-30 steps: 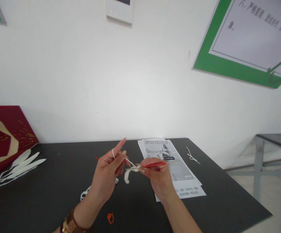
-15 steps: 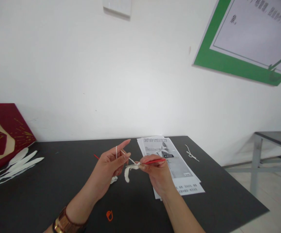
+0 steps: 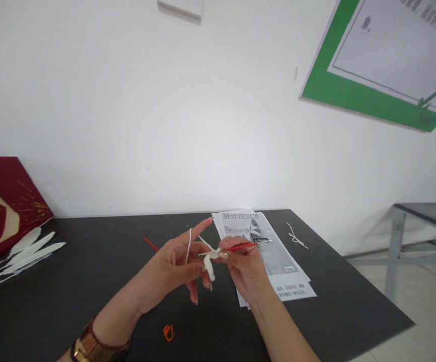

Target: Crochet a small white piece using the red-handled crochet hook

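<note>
Currently, head view: right hand [image 3: 245, 266] grips red hook [image 3: 239, 247], left hand [image 3: 167, 271] (fingers spread, yarn [image 3: 188, 245] round index) beside the white piece [image 3: 209, 267] hanging at the hook between them; stitch apparently under way, next move wanting taut yarn.

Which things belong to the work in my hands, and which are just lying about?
Seemingly in the work:
red tool in the right hand
white yarn on the left hand
small white piece at the fingertips

Seemingly lying about:
orange clip
printed sheets
long white pieces
red bag
white string
red stick
</note>
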The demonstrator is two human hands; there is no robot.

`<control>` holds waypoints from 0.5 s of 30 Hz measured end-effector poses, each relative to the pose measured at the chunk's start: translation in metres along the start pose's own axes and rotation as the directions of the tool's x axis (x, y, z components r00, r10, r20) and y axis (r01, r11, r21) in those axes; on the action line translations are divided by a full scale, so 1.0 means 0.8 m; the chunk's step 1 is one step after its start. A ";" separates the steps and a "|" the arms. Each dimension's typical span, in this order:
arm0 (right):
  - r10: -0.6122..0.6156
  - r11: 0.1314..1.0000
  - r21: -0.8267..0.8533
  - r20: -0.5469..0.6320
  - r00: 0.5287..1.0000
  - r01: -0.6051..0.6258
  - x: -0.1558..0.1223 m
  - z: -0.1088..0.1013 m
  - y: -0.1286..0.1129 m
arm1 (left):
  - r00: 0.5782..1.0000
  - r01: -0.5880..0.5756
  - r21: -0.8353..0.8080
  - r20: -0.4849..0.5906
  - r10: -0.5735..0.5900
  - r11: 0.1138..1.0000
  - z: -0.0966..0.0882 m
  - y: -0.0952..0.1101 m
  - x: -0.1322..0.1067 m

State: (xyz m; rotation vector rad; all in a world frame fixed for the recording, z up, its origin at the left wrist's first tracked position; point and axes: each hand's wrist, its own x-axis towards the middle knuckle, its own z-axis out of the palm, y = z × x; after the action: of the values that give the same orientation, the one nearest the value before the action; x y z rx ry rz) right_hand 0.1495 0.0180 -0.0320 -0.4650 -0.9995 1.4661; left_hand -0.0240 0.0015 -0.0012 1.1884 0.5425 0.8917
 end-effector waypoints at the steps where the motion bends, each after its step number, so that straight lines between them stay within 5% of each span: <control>1: 0.014 1.000 0.012 0.004 1.000 -0.014 0.000 0.001 0.001 | 1.000 0.004 -0.001 -0.002 -0.004 1.000 0.002 -0.001 0.001; 7: 0.139 0.984 0.104 0.040 0.990 -0.142 -0.002 -0.001 0.008 | 0.992 0.024 0.086 -0.129 -0.013 0.996 0.012 -0.004 0.006; 12: 0.247 0.941 0.193 0.170 0.954 -0.278 -0.003 0.000 0.007 | 0.999 0.048 0.128 -0.002 -0.048 0.991 0.005 -0.001 -0.002; 15: 0.218 0.958 0.137 0.217 0.951 -0.251 -0.004 0.000 0.003 | 0.996 0.044 0.045 0.072 -0.048 0.998 -0.002 -0.002 -0.008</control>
State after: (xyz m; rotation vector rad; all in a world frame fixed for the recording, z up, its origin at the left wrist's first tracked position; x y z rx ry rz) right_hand 0.1484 0.0151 -0.0348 -0.3294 -0.9955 1.8237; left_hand -0.0285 -0.0025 -0.0036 1.2387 0.5301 0.7975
